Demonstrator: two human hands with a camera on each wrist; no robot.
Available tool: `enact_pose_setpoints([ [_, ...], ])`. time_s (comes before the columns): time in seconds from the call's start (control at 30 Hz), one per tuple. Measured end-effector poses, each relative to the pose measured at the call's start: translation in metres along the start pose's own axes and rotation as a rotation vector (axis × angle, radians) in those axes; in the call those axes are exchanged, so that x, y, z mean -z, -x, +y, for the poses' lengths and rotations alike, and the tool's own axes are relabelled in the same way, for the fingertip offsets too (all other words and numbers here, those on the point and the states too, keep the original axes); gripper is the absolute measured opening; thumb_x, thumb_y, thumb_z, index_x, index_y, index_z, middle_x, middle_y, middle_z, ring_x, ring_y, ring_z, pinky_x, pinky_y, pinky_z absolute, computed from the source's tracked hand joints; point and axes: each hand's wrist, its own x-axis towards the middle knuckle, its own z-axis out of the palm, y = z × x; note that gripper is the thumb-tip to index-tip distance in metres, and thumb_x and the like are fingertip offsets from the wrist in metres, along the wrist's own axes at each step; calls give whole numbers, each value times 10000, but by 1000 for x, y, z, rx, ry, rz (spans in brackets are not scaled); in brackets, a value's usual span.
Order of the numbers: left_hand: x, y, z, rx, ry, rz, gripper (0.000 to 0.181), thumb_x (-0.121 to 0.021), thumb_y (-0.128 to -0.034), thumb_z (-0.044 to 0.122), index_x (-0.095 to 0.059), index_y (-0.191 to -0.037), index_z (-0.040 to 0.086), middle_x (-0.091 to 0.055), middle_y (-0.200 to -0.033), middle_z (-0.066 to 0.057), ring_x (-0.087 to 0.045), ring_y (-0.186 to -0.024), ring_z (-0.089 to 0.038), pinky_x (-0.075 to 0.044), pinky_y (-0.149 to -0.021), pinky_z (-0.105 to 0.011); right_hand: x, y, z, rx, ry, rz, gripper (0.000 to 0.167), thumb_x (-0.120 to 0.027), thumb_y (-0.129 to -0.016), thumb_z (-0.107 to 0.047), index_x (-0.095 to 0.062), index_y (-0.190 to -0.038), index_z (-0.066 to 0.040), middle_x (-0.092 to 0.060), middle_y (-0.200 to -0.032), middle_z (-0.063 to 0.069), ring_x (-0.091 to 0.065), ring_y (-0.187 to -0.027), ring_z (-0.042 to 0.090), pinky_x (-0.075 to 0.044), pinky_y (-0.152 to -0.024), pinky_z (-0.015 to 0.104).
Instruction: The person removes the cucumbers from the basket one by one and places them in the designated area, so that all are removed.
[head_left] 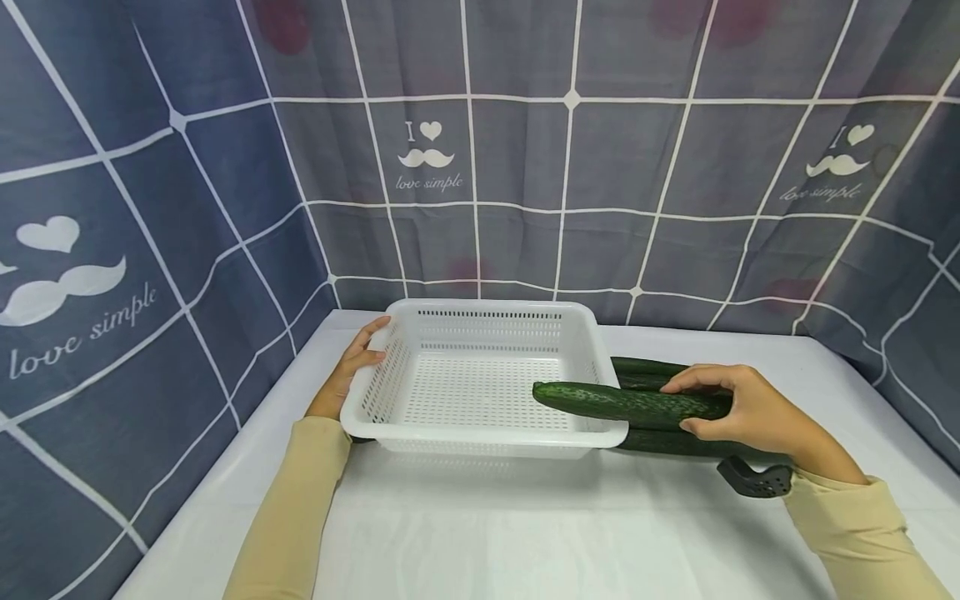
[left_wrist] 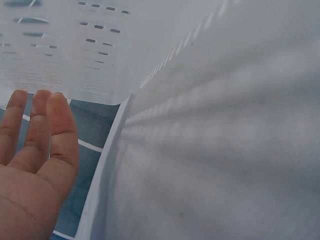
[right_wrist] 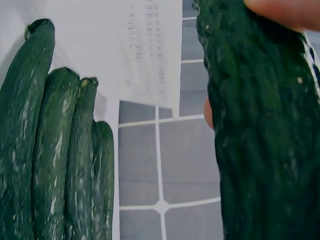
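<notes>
A white perforated plastic basket (head_left: 480,387) is at the middle of the table. My left hand (head_left: 352,371) holds its left rim, with thumb and index finger over the edge. In the left wrist view, three fingers (left_wrist: 62,135) of that hand reach up by the basket's outer wall (left_wrist: 100,60). My right hand (head_left: 738,408) grips a long dark green cucumber (head_left: 630,402) between thumb and fingers. This cucumber's far end hangs over the basket's right rim. Several other cucumbers (right_wrist: 50,150) lie side by side to the right of the basket, partly hidden beneath the held one.
A white cloth covers the table (head_left: 465,533). Behind it and at both sides hangs a grey-blue checked curtain (head_left: 517,167) with white lines. A black wrist-camera mount (head_left: 753,479) sits by the right wrist. No cucumber lies inside the basket.
</notes>
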Motion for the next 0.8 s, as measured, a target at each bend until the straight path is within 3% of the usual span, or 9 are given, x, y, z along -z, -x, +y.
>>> enact_pose_setpoints([
  [0.47, 2, 1, 1, 10, 36, -22, 587, -396, -999, -59, -456, -1503, 237, -568, -1399, -60, -679, -1105, -158, -595, -866, -272, 20, 34, 19, -9, -10, -8, 568, -884, -682, 158, -791, -1167, -125, -746, -1157, -174, -656, -1071, -61, -477, -870, 95],
  [0.8, 3, -1, -2, -11, 18, -34, 580, -387, -1001, -58, -478, -1492, 236, -580, -1366, -53, -689, -1070, -143, -596, -852, -259, 31, 55, 25, -35, -13, -38, 570, -876, -713, 154, -781, -1195, -136, -743, -1173, -184, -663, -1045, -47, -486, -819, 118],
])
